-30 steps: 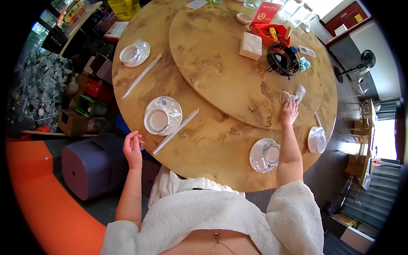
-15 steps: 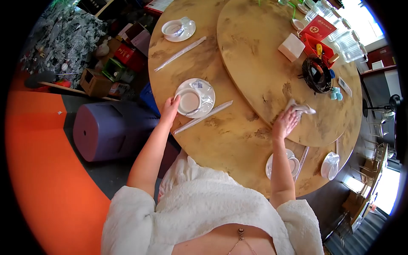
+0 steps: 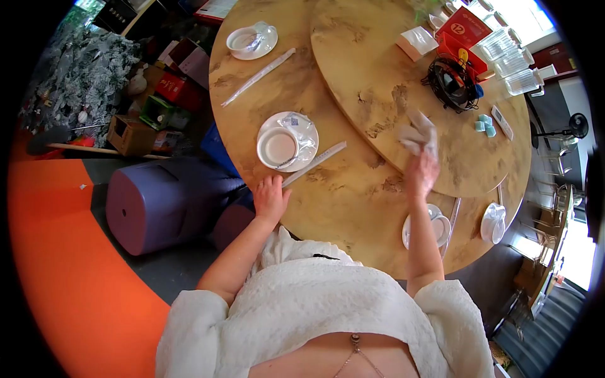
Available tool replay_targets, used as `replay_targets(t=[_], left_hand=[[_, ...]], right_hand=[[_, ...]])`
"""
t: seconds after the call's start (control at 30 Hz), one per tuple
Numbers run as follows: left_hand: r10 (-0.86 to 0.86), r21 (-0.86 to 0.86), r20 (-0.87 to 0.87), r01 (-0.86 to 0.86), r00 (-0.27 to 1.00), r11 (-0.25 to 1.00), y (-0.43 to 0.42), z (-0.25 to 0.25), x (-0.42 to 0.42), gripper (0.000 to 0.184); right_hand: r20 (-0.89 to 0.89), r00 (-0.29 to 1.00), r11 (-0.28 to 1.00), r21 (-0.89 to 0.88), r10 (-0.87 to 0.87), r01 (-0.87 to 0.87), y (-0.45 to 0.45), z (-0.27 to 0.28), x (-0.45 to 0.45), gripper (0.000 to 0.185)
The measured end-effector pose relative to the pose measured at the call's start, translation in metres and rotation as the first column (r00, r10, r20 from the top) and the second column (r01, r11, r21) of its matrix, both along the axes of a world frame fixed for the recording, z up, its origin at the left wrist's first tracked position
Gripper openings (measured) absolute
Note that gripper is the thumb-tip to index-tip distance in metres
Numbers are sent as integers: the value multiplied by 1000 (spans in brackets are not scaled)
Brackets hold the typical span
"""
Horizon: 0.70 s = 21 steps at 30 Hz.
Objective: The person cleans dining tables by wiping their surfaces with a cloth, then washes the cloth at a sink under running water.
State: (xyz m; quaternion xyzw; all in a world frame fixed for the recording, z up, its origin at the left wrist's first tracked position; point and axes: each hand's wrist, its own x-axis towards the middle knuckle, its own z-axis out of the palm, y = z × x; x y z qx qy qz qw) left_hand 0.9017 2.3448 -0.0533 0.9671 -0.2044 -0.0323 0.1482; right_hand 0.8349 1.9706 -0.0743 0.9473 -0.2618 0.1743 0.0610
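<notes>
My left hand [image 3: 271,200] rests at the table's near-left edge with its fingers laid on the surface, holding nothing. Just beyond it are a wrapped chopstick packet [image 3: 326,157] and a white plate [image 3: 307,136] carrying a white bowl [image 3: 278,148] in clear plastic wrap. My right hand [image 3: 421,174] grips a crumpled white cloth [image 3: 421,133] over the near part of the raised turntable [image 3: 359,69]. Below my right forearm, partly hidden by it, another wrapped bowl [image 3: 441,228] sits on a plate.
On the turntable are a black wire basket [image 3: 450,85], a red number stand [image 3: 465,28], a tissue pack [image 3: 417,42], glass pitchers [image 3: 524,82], blue cubes [image 3: 484,125] and a remote [image 3: 502,122]. Purple stools [image 3: 148,205] stand left of the table.
My left hand has left the bowl's rim and come down to the table edge. My right hand has shifted slightly with the cloth, which now points away from me.
</notes>
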Motion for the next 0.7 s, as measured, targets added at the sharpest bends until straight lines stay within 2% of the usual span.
replay_targets(t=[0.03,0.07,0.1,0.17,0.23,0.27,0.3,0.33,0.37,0.4,0.43,0.47,0.5,0.53,0.63,0.7], left_hand=[[-1,-4,-3,1,1000,1000,-1,-2,2,30],[-25,51,-12,25,1000,998,0,-4,5,27],[-48,105,-19,49,999,993,1,-7,7,24],[-43,105,37,39,998,994,0,-16,4,22],[-36,111,102,25,994,993,-1,-21,3,19],[-39,25,105,37,994,999,0,-22,2,18],[-42,-61,107,49,993,997,1,-21,2,17],[-38,-58,109,45,993,997,5,-12,-2,17],[-27,-157,4,27,1000,987,11,6,-7,16],[-28,-253,-98,3,995,968,16,17,-8,15],[-31,-249,-93,7,995,968,21,18,-8,15],[118,-421,-152,-173,981,890,27,18,-6,17],[250,-563,-239,-343,938,751,32,17,-4,19],[354,-600,-354,-501,865,624,34,11,11,27],[436,-457,-483,-643,760,615,39,0,62,42],[490,-384,-612,-775,620,501,32,-12,90,51]], right_hand=[[-52,984,986,6,-169,169,-28,-16,-15,42],[32,957,954,94,-287,283,-37,-5,-24,42],[-21,916,902,170,-400,398,-44,4,-27,43],[-49,871,850,200,-489,488,-39,2,-16,44],[40,945,940,120,-325,318,-13,-15,2,46],[-60,968,970,-28,-243,241,3,-29,10,47],[119,992,993,-106,-36,49,28,-23,22,47],[156,982,994,-34,109,-105,54,-12,29,46],[105,983,987,46,152,-157,79,-3,32,46],[172,956,960,109,238,-259,100,8,31,45],[162,944,940,142,286,-310,112,8,28,45],[107,941,919,204,321,-337,124,7,20,45],[51,932,894,266,360,-360,134,6,10,44],[54,933,894,270,356,-357,142,4,2,44],[59,934,875,332,353,-352,157,-3,-1,44],[45,961,890,366,273,-270,161,-7,14,42]])
